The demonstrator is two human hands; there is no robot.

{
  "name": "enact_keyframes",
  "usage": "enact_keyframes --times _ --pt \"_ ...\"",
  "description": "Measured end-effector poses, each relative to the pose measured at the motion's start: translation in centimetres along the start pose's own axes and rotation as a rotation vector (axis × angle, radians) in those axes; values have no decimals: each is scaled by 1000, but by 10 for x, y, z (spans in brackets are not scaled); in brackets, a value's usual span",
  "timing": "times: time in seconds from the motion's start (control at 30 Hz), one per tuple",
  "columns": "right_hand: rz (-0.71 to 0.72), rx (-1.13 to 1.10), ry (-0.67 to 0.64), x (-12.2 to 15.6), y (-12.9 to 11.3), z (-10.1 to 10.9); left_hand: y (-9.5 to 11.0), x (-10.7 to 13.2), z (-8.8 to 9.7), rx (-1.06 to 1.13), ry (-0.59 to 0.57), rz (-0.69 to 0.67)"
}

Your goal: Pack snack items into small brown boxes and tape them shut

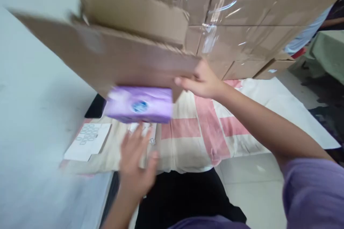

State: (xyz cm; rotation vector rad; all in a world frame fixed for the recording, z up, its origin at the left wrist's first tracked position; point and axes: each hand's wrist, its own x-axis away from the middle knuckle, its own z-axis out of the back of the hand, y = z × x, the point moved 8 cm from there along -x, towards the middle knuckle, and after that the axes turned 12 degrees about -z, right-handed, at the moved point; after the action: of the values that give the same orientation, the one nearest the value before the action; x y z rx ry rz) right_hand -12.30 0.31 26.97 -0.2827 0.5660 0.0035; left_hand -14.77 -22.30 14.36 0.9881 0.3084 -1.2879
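Note:
My right hand (200,80) grips the edge of an open brown cardboard box (113,50), tipped and held up in front of me. A purple packet (139,104) with a round blue mark is at the box's lower edge, in the air just above my left hand. My left hand (137,161) is below the packet with fingers spread and palm up, blurred by motion, touching nothing that I can make out.
A cream cloth with red stripes (204,128) lies on the floor. A white printed sheet (88,141) rests at its left end. Stacked brown cartons wrapped in clear film (242,18) fill the back. A white wall (32,114) is on the left.

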Motion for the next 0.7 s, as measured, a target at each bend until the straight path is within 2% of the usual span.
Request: enact_keyframes --times 0.07,0.13,0.2,0.23,0.27,0.33,0.4,0.47,0.53,0.6,0.7 --pt "-119 -93 21 61 33 20 37 21 -52 -14 -30 -97" --pt "-254 -107 34 115 68 27 64 35 -103 -10 -119 -129" --pt "-372 -152 100 160 98 29 85 42 -139 -13 -196 -162" --pt "-420 -181 159 179 111 30 94 43 -149 -22 -215 -176" --pt "-442 -203 203 194 121 29 99 42 -153 -40 -218 -180" --pt "-424 -213 236 212 131 23 105 35 -150 -87 -168 -184" --pt "-352 -177 177 215 130 13 107 19 -142 -133 -117 -223" --pt "-291 -64 74 209 125 5 107 -3 -139 -175 -126 -302" --pt "-251 109 -21 198 120 1 101 -27 -141 -213 -184 -356" --pt "-207 254 -114 185 115 -2 91 -49 -143 -249 -257 -365" --pt "-149 316 -256 170 108 -6 75 -69 -141 -314 -343 -323"
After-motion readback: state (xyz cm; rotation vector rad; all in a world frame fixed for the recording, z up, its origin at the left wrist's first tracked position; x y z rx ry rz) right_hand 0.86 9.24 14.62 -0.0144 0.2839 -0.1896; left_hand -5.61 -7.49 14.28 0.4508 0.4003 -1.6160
